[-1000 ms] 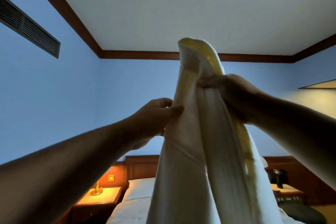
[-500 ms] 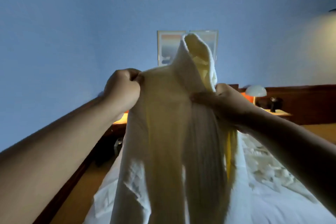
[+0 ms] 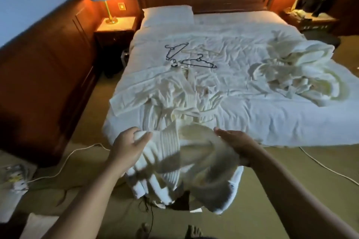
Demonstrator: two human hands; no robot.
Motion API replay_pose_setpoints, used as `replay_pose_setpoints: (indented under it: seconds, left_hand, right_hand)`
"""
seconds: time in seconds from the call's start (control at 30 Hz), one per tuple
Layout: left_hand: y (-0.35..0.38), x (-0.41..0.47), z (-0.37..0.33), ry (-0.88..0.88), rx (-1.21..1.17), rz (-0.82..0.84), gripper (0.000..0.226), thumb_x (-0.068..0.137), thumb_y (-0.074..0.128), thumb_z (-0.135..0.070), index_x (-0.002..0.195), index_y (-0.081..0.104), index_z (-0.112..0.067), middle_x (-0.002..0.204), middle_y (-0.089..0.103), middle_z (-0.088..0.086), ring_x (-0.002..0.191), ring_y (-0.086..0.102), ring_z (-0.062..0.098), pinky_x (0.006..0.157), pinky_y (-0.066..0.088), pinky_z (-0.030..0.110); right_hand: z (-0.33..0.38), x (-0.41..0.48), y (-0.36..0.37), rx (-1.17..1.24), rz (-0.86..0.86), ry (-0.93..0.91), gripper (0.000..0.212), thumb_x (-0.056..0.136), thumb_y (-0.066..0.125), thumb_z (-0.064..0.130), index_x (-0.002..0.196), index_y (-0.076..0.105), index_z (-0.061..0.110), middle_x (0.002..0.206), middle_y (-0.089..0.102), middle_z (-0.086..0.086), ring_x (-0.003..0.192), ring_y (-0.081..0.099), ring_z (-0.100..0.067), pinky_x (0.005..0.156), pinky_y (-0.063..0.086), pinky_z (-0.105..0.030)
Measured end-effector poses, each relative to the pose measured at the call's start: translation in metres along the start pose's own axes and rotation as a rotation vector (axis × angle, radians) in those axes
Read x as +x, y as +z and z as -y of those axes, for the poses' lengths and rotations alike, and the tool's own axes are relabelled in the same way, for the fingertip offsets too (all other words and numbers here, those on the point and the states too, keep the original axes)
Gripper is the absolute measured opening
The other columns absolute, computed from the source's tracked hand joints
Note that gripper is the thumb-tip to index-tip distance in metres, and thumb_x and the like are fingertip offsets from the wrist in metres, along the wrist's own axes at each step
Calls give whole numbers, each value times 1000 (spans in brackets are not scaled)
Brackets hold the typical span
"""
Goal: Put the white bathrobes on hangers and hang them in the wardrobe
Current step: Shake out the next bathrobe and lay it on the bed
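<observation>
Head camera looked down at the near end of the bed (image 3: 272, 122). The left hand (image 3: 127, 146) had its fingers curled round a bunch of a white bathrobe (image 3: 171, 153), and the right hand (image 3: 236, 142) gripped its other side, so it hung between them above the floor. A second bathrobe (image 3: 174, 95) lay spread on the bed's near left part; black hangers (image 3: 198, 63) lay farther up.

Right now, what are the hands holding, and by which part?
One white bathrobe: left hand grips a bunched top edge, right hand grips the top edge opposite. Blur hides whether that's the collar.
</observation>
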State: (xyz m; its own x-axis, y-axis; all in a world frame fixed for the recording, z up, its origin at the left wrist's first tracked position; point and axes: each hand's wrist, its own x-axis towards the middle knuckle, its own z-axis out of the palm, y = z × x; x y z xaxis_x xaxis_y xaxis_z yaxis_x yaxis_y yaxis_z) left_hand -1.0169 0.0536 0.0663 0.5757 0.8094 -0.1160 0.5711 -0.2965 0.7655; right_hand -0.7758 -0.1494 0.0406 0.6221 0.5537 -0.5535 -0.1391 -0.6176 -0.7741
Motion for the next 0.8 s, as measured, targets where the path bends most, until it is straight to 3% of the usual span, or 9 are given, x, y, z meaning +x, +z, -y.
replay_pose_setpoints:
  seconds: [0.1, 0.2, 0.27, 0.37, 0.47, 0.53, 0.7, 0.8]
  left_hand:
    - [8, -12, -2, 164, 2, 21, 10, 96, 61, -30, 99, 52, -27, 92, 62, -11, 85, 62, 5, 73, 48, 32]
    - [20, -25, -15, 275, -83, 215, 10, 100, 56, -25, 105, 62, -31, 100, 70, -16, 98, 66, -2, 88, 53, 28]
    - [22, -30, -30, 266, -160, 338, 21, 97, 54, -45, 96, 70, -31, 96, 73, -13, 96, 67, 1, 90, 53, 28]
    - [17, -26, -44, 215, -235, 344, 59, 73, 55, -81, 79, 71, -25, 82, 73, -5, 83, 68, 7, 81, 51, 33]
    - [14, -16, -53, 163, -46, 297, 68, 60, 62, -82, 77, 67, -16, 75, 70, 0, 73, 66, 11, 69, 50, 38]
    - [15, -11, -55, 150, 34, 298, 66, 60, 62, -79, 79, 67, -16, 75, 69, 1, 75, 67, 14, 71, 52, 42]
    - [15, -11, -60, 218, -114, 307, 17, 85, 68, -45, 80, 72, -29, 76, 72, -10, 75, 67, 4, 74, 51, 34]
    - [8, -14, -72, 191, -493, 342, 17, 87, 72, -26, 90, 74, -9, 87, 74, 13, 89, 71, 27, 82, 53, 44]
  right_hand:
    - [24, -4, 15, 4, -38, -126, 51, 86, 66, 62, 86, 74, 12, 83, 75, -6, 83, 71, -24, 86, 55, -43]
    - [54, -21, 35, 91, -3, -313, 59, 80, 65, 67, 83, 68, 8, 74, 68, -11, 71, 62, -22, 72, 50, -43]
    - [70, -30, 48, 190, 23, -350, 58, 71, 66, 73, 72, 63, 15, 67, 60, -11, 65, 57, -23, 66, 44, -42]
    - [88, -38, 65, 306, 52, -379, 50, 65, 68, 75, 63, 59, 25, 60, 57, -1, 58, 53, -20, 63, 41, -39]
    - [94, -41, 72, 365, 50, -401, 53, 62, 71, 77, 65, 59, 26, 61, 58, -3, 59, 55, -23, 65, 43, -43]
    - [95, -41, 70, 365, 20, -415, 61, 59, 71, 82, 69, 56, 25, 65, 56, -7, 62, 53, -26, 66, 43, -47]
    - [97, -45, 56, 365, -22, -518, 55, 63, 78, 69, 66, 46, 24, 61, 46, -4, 60, 41, -21, 59, 36, -41]
    - [100, -50, 43, 508, -30, -604, 47, 63, 87, 47, 73, 48, 23, 67, 41, -4, 64, 36, -19, 55, 32, -33]
